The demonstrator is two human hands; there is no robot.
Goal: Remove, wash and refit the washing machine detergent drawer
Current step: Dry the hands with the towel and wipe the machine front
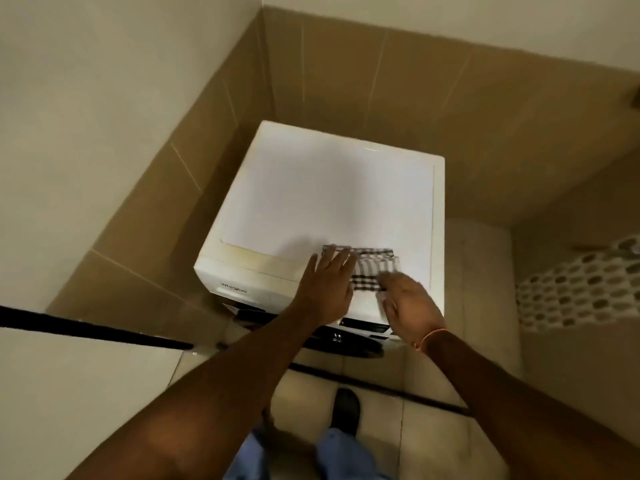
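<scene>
A white front-loading washing machine (322, 188) stands in a tiled corner. Its detergent drawer front (221, 284) sits closed at the top left of the front panel. A checked black-and-white cloth (367, 268) lies folded on the lid near the front edge. My left hand (325, 289) rests flat with fingers spread on the cloth's left end. My right hand (408, 303) lies on the cloth's right front part, its fingers curled over the fabric. Whether it pinches the cloth is blurred.
Tan tiled walls (214, 140) close in on the machine at the left and behind. A dark door or screen rail (97, 329) crosses at the left. A white perforated basket (581, 278) stands to the right. My foot in a dark sandal (344, 410) is on the floor.
</scene>
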